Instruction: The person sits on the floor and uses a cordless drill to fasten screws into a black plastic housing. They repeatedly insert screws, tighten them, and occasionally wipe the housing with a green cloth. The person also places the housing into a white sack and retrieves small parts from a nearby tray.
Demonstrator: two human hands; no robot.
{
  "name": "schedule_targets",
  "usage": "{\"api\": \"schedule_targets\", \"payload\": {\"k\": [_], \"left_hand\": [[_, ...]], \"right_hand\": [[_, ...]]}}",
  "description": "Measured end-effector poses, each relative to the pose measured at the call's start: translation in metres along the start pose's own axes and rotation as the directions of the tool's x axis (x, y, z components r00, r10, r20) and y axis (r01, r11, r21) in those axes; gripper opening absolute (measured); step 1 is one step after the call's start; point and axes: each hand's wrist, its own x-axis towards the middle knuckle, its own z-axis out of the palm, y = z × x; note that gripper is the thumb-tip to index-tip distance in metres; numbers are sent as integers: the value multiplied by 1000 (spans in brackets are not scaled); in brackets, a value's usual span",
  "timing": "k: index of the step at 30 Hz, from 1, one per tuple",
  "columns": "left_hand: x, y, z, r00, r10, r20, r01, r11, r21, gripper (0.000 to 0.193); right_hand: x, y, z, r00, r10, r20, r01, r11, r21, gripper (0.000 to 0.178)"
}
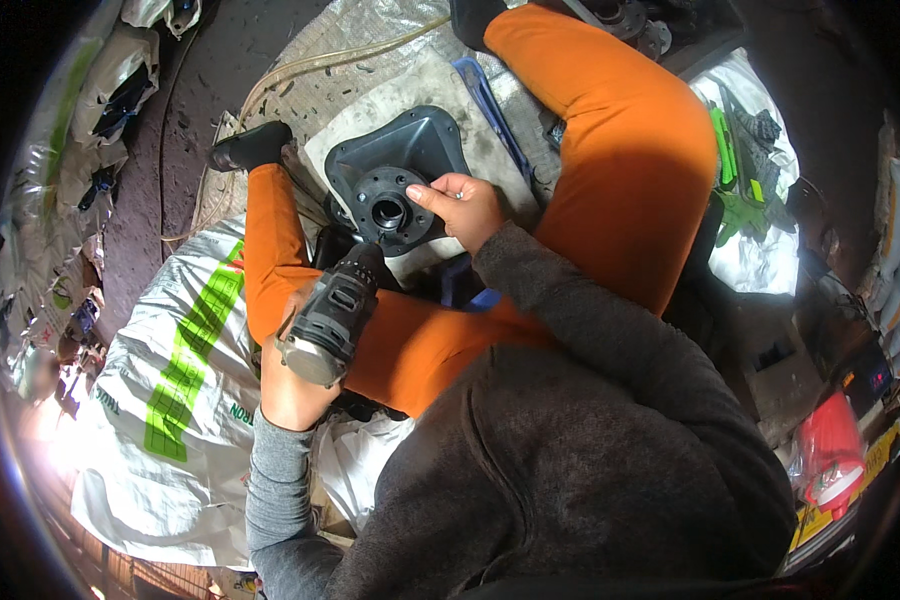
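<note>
My left hand [292, 385] grips a dark grey cordless power driver [332, 318], its nose pointing up at a black metal flanged housing [395, 165]. The housing lies on a grey cloth between my orange-trousered legs, with a round hub and bolt holes [388, 210] facing up. My right hand [460, 208] rests on the right side of that hub, thumb and fingers pinched at one bolt hole; whether a small bolt is in them I cannot tell.
A white and green woven sack [185, 370] lies at the left. A clear hose [300, 70] curves across the floor behind. A blue bar [490, 110] lies beside the housing. Green tools [740, 170] sit at the right, a red container [832, 450] lower right.
</note>
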Motion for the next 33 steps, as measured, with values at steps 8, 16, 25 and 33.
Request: {"api": "schedule_targets", "payload": {"k": [8,16,25,33], "left_hand": [[-28,15,18,968,-143,-205,76,950,-301,37],[-82,41,40,934,-285,-214,139,844,-518,25],[-90,52,74,952,-3,-305,-116,922,-370,27],[-92,54,76,940,18,-339,-150,919,-365,26]], "right_hand": [[14,9,0,965,-254,-59,223,920,-322,32],[-9,-9,-12,997,40,-72,-42,999,-30,44],[-68,-20,-38,909,115,400,-273,890,364,35],[-67,-18,-32,878,111,466,-331,844,422,38]]}}
